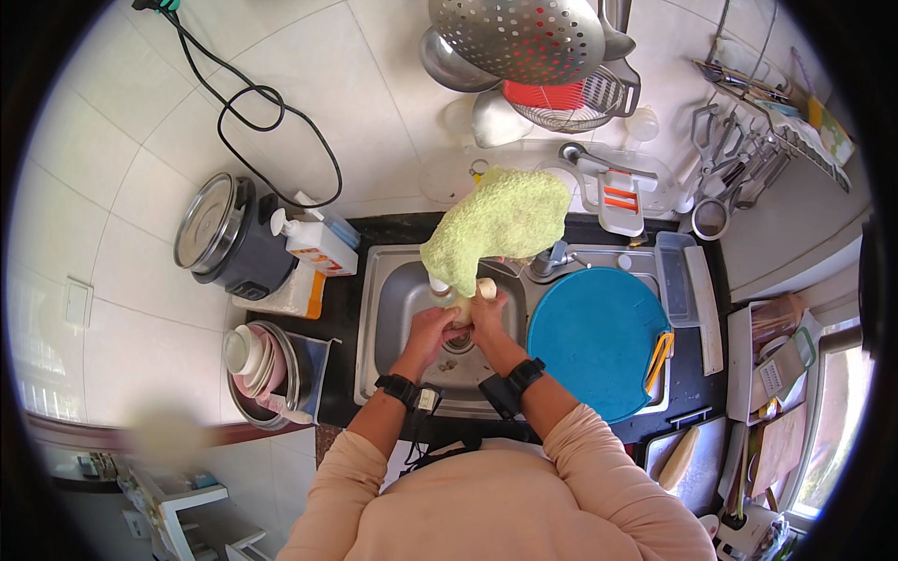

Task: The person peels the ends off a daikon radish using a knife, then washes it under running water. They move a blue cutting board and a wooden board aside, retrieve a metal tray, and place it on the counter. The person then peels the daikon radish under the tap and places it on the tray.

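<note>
Both hands are low over the stainless steel sink. My right hand is closed around a pale root vegetable, whose rounded end sticks out past the fingers. My left hand grips the pale lower part from the other side, its fingers meeting those of the right. The vegetable's exact kind cannot be told. A light green textured cloth hangs just beyond the hands and hides the spout area. From under its edge shows a white nozzle. Below the hands lies the drain, with dark scraps near it.
Right of the sink lies a round blue cutting board with an orange handle, beside a metal faucet base. Stacked bowls, a pump bottle and a dark rice cooker stand at the left. A perforated ladle hangs overhead.
</note>
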`<control>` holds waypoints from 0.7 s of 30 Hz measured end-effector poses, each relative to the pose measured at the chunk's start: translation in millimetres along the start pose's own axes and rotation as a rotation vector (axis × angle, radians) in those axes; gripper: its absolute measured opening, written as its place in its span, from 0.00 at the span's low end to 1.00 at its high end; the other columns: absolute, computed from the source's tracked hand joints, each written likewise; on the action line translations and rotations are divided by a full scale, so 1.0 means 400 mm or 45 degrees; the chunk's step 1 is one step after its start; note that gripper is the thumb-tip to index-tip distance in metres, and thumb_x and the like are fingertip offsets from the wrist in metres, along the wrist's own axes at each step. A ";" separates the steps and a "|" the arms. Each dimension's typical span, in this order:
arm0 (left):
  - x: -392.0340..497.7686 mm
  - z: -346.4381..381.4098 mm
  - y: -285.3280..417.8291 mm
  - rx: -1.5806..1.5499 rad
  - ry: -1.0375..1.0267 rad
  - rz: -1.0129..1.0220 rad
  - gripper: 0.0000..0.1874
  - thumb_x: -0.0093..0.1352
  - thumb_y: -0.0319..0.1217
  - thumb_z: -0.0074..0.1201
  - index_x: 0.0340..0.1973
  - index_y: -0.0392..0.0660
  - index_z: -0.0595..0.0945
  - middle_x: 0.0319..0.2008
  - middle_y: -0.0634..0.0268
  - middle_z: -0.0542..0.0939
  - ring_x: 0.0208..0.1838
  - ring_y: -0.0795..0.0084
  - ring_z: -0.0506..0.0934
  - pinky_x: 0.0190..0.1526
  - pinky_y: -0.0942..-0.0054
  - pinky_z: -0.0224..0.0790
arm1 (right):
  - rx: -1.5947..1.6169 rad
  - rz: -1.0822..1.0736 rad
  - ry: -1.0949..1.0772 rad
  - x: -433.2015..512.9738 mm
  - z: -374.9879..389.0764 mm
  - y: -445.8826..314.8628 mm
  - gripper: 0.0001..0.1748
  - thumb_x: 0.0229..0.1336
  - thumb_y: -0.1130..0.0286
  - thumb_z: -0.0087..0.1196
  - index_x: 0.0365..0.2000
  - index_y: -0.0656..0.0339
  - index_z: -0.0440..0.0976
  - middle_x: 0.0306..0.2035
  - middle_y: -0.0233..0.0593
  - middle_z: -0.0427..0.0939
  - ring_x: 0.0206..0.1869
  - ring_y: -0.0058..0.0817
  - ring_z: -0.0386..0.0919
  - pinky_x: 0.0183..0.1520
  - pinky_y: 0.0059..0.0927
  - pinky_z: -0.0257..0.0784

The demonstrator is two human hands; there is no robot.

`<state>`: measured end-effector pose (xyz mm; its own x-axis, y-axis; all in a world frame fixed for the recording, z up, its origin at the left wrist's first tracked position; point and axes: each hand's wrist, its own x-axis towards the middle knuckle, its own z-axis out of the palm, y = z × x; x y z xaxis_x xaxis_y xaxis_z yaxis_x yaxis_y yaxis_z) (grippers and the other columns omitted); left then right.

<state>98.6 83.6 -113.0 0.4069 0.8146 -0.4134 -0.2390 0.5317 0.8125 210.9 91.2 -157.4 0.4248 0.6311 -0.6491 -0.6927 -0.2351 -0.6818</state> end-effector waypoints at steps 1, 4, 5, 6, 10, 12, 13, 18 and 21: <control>0.001 0.000 -0.001 0.022 0.053 -0.032 0.12 0.62 0.21 0.45 0.39 0.24 0.73 0.41 0.48 0.76 0.43 0.56 0.78 0.48 0.60 0.74 | -0.018 -0.009 -0.010 -0.001 -0.001 0.001 0.43 0.42 0.51 0.66 0.49 0.59 0.51 0.46 0.47 0.65 0.44 0.35 0.68 0.39 0.43 0.71; 0.005 -0.003 -0.006 -0.029 0.044 -0.003 0.12 0.62 0.21 0.46 0.39 0.24 0.73 0.40 0.48 0.76 0.42 0.57 0.78 0.48 0.62 0.74 | -0.017 -0.031 -0.025 0.003 -0.004 0.003 0.44 0.42 0.51 0.66 0.49 0.61 0.50 0.46 0.47 0.65 0.44 0.34 0.68 0.41 0.41 0.71; 0.004 -0.006 -0.008 -0.048 0.023 0.004 0.12 0.62 0.21 0.46 0.39 0.24 0.73 0.40 0.48 0.76 0.42 0.57 0.78 0.48 0.62 0.74 | -0.023 -0.032 -0.022 0.006 -0.004 0.003 0.44 0.42 0.51 0.66 0.50 0.61 0.50 0.45 0.47 0.65 0.44 0.34 0.68 0.42 0.40 0.70; 0.004 -0.010 -0.009 -0.069 -0.021 0.008 0.12 0.62 0.22 0.46 0.39 0.24 0.73 0.40 0.48 0.76 0.42 0.57 0.78 0.48 0.62 0.74 | -0.031 -0.025 -0.012 0.008 -0.004 0.004 0.45 0.42 0.51 0.66 0.50 0.62 0.51 0.45 0.47 0.65 0.44 0.33 0.68 0.42 0.39 0.70; 0.009 -0.016 -0.008 -0.066 -0.015 -0.015 0.14 0.63 0.23 0.47 0.40 0.23 0.73 0.40 0.48 0.76 0.42 0.57 0.78 0.48 0.62 0.74 | -0.011 -0.008 0.043 0.012 0.000 0.002 0.45 0.42 0.49 0.65 0.50 0.65 0.51 0.45 0.47 0.66 0.44 0.32 0.68 0.44 0.35 0.69; 0.009 -0.013 -0.007 -0.070 -0.026 0.015 0.14 0.62 0.22 0.47 0.40 0.22 0.72 0.41 0.48 0.76 0.43 0.58 0.78 0.48 0.62 0.74 | 0.010 -0.029 0.015 0.011 0.001 0.001 0.44 0.43 0.49 0.65 0.49 0.65 0.52 0.45 0.47 0.66 0.44 0.31 0.68 0.44 0.34 0.68; 0.008 -0.010 -0.007 -0.058 0.026 -0.006 0.14 0.62 0.22 0.48 0.40 0.23 0.72 0.41 0.48 0.76 0.42 0.58 0.78 0.48 0.63 0.74 | 0.036 -0.032 0.010 0.011 0.000 0.001 0.44 0.43 0.49 0.65 0.49 0.65 0.52 0.45 0.47 0.66 0.44 0.31 0.68 0.44 0.34 0.68; 0.003 0.005 -0.005 -0.032 0.036 -0.020 0.14 0.62 0.22 0.49 0.40 0.23 0.72 0.40 0.50 0.76 0.41 0.59 0.78 0.47 0.64 0.74 | -0.106 -0.110 0.062 0.012 0.000 0.009 0.44 0.45 0.48 0.63 0.49 0.65 0.51 0.44 0.48 0.66 0.43 0.32 0.69 0.43 0.34 0.68; 0.007 0.014 -0.011 0.022 0.106 -0.016 0.14 0.61 0.22 0.51 0.40 0.24 0.73 0.40 0.51 0.76 0.41 0.59 0.78 0.47 0.64 0.74 | -0.106 -0.123 0.070 0.012 0.003 0.016 0.44 0.45 0.47 0.62 0.49 0.65 0.50 0.44 0.49 0.66 0.42 0.33 0.69 0.42 0.35 0.68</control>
<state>105.7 82.4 -115.6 0.3348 0.8249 -0.4556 -0.2187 0.5383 0.8139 207.8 93.6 -164.6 0.5198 0.6128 -0.5952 -0.5972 -0.2375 -0.7661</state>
